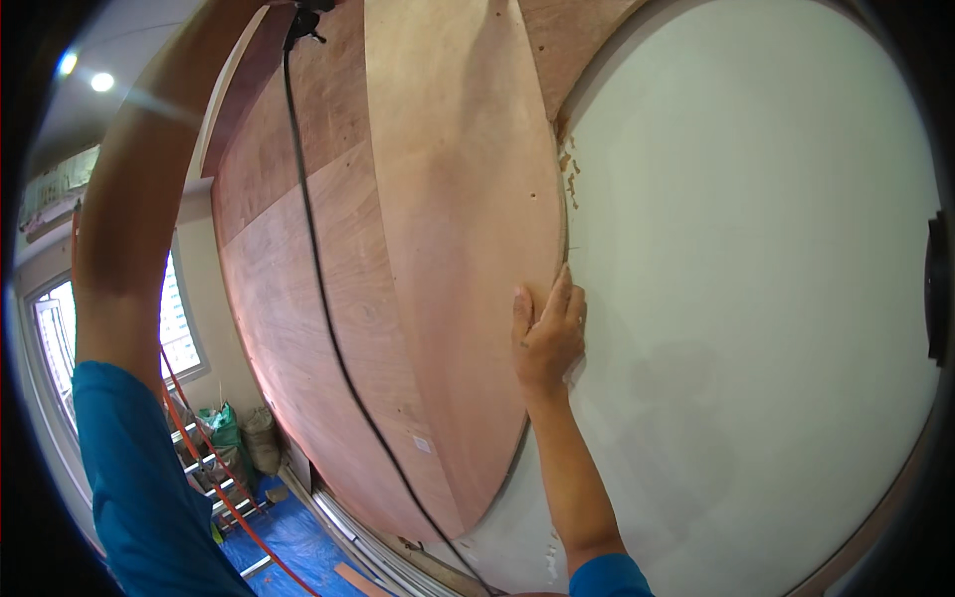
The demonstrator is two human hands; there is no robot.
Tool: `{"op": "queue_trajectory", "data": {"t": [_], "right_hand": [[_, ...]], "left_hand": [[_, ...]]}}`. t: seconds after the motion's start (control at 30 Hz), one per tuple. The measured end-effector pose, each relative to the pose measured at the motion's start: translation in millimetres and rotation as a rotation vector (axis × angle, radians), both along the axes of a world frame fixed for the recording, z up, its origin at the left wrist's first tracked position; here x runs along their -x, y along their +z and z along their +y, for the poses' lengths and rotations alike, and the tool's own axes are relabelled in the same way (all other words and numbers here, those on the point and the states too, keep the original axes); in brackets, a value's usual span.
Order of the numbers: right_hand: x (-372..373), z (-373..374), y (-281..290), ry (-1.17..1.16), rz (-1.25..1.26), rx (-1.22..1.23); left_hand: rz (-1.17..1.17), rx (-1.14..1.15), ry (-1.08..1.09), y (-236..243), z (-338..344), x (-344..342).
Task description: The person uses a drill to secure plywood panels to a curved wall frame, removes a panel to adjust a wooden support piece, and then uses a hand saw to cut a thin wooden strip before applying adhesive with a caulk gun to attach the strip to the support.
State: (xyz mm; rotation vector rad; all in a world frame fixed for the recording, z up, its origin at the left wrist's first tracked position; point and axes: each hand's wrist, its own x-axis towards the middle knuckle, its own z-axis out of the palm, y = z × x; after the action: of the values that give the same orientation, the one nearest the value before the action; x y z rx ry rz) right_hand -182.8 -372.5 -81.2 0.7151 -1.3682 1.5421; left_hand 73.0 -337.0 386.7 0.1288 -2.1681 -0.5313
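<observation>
My right hand rests at the right edge of a tall, pale plywood panel on the wall. Its thumb stands apart on the panel's face, and its index finger stretches up along the edge. The other fingers lie beside the edge and partly hide each other. My left arm reaches up to the top rim, where the hand is cut off and its fingers do not show. Close by it is a black fitting, perhaps part of a corded tool. From it a black cord hangs down across the plywood.
Right of the panel is a pale wall board with brown smears near the seam. At lower left stand an orange ladder and filled sacks. A blue sheet covers the floor; long strips lie along the wall's foot.
</observation>
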Motion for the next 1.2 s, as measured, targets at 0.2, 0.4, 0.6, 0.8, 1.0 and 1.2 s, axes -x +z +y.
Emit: {"op": "queue_trajectory", "data": {"t": [0.2, 0.4, 0.6, 0.8, 1.0, 1.2], "right_hand": [[-2.9, -3.6, -0.2, -0.043, 0.028, 0.011], [-4.9, 3.6, 0.6, -0.019, 0.006, -0.013], [-8.5, 4.5, 2.7, -0.010, -0.054, -0.044], [-23.2, -4.3, 4.2, 0.084, -0.060, -0.027], [-19.1, 2.5, 4.2, 0.046, -0.083, -0.012], [0.4, 7.8, 0.1, 0.085, -0.117, 0.025]], "left_hand": [[-0.007, 0.151, 0.070, 25.0, -5.6, -6.8], [0.041, 0.167, 0.111, 17.0, 5.2, -7.7], [-0.135, 0.054, -0.085, 16.2, -1.3, -18.8], [0.120, 0.009, 0.075, 8.5, -2.9, -50.3], [0.260, -0.094, -0.288, -75.2, -38.4, -89.2], [0.383, -0.440, -0.457, -239.0, -64.5, -125.7]]}}
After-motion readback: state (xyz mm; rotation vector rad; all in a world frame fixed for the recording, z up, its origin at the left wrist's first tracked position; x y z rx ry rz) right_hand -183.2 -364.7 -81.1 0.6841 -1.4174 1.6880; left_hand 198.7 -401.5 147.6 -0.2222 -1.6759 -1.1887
